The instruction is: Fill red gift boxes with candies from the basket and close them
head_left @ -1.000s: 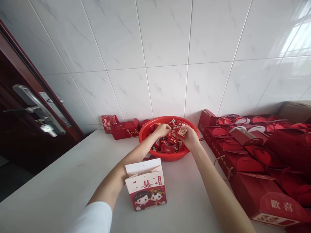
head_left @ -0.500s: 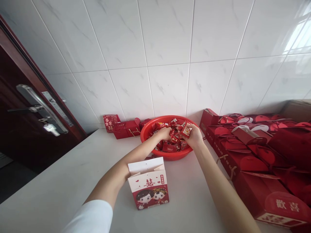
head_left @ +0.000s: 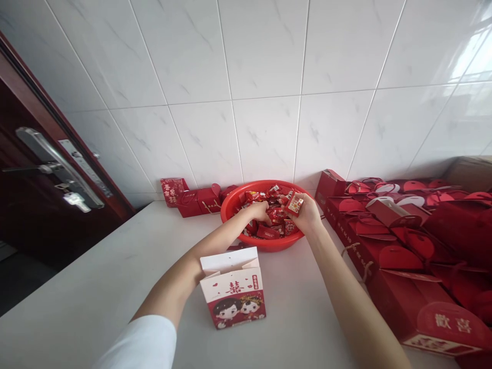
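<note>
Inside a red plastic basket lie many small red-wrapped candies. My left hand reaches down among them, its fingers curled and partly hidden. Whatever those fingers pinch cannot be made out. At the basket's right rim, my right hand grips a small red packet with a light, patterned face, thumb and fingers closed on it. Nearer to me, a red and white gift box with two cartoon figures stands upright with its top open, beside my left forearm.
Many folded red gift boxes crowd the right side of the white table. A few red boxes stand against the tiled wall left of the basket. A dark red door with keys in its lock is at far left.
The view has shifted slightly. My left hand's fingers have moved a little among the candies, and its thumb shows more. My right hand keeps hold of the same packet.
</note>
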A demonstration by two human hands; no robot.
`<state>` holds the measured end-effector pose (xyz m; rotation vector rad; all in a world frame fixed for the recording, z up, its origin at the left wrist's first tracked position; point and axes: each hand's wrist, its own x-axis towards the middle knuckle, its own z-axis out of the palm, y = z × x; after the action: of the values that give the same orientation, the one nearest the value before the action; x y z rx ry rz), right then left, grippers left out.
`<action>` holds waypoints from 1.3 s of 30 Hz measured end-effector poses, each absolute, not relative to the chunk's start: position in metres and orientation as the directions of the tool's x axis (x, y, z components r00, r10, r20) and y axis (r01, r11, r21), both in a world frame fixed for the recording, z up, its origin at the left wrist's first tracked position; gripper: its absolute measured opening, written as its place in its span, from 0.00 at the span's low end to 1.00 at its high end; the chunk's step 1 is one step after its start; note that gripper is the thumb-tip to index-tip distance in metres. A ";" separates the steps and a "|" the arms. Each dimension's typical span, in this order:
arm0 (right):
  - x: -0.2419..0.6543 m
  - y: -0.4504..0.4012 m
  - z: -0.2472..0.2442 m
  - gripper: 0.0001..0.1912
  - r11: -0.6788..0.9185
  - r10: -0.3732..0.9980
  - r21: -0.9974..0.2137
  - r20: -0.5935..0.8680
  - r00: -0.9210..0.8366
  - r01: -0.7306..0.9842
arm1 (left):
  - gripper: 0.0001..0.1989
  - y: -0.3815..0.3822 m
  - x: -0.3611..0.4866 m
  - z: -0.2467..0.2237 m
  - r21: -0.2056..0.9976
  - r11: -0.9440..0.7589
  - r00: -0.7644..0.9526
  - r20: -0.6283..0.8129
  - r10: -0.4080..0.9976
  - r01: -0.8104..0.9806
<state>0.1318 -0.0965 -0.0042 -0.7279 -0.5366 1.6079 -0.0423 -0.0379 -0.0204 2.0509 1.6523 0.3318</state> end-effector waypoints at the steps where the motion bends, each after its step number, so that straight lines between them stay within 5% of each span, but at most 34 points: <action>1: 0.132 -0.097 -0.003 0.07 -0.169 0.983 -0.698 -0.167 -0.070 -0.696 | 0.22 -0.039 -0.042 -0.019 0.500 -0.154 0.241 -0.114 0.964 0.853; 26: 0.132 -0.101 0.001 0.09 -0.164 0.985 -0.651 -0.145 -0.090 -0.741 | 0.14 -0.050 -0.031 -0.005 0.335 -0.212 0.311 -0.280 0.908 0.918; 32: 0.131 -0.101 0.003 0.09 -0.166 0.984 -0.636 -0.156 -0.085 -0.754 | 0.18 -0.052 -0.034 -0.005 0.406 -0.212 0.344 -0.286 0.895 0.889; 39: 0.132 -0.101 0.002 0.09 -0.170 0.984 -0.622 -0.144 -0.101 -0.764 | 0.08 -0.051 -0.038 -0.003 0.578 -0.232 0.419 -0.212 0.883 0.782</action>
<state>0.1316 -0.1014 0.0018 -0.6310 -0.4645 1.6478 -0.0379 -0.0508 -0.0033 2.0571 1.4040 0.2094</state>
